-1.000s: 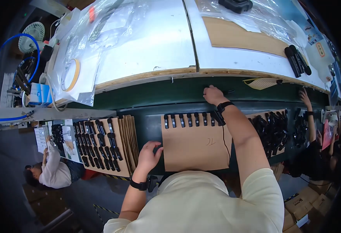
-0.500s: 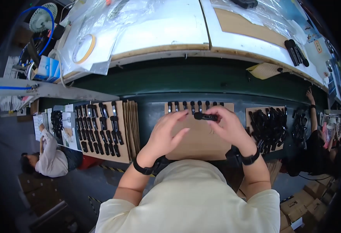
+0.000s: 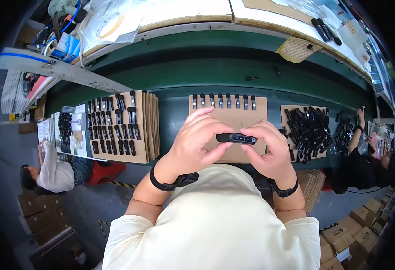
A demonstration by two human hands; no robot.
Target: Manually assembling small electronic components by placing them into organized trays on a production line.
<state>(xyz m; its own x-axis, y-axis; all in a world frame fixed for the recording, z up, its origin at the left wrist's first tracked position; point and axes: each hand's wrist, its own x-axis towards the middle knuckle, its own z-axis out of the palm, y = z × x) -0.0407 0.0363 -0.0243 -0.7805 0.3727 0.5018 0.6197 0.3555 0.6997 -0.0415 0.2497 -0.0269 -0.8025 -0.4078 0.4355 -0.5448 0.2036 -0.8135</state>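
Between my two hands is a small black microphone (image 3: 240, 138) with a rounded, foam-like tip at its left end and a row of small marks along its side. My left hand (image 3: 196, 141) pinches the tip end with thumb and forefinger. The other end is gripped by the thumb and fingers of my right hand (image 3: 269, 145). Under my hands lies a brown cardboard sheet (image 3: 233, 155), with a row of similar microphones (image 3: 220, 101) standing out along its far edge. My hands hide part of the sheet.
On the left, a stack of cardboard sheets (image 3: 151, 130) carries several rows of microphones (image 3: 112, 126). A jumbled pile of microphones (image 3: 310, 135) lies on cardboard to the right. Co-workers sit at the far left (image 3: 55, 173) and far right (image 3: 364, 168). A white bench (image 3: 184, 9) runs behind.
My left hand has closed onto the microphone's tip, which was held by my right hand alone. The microphone has come nearer to me, and the view has tilted.
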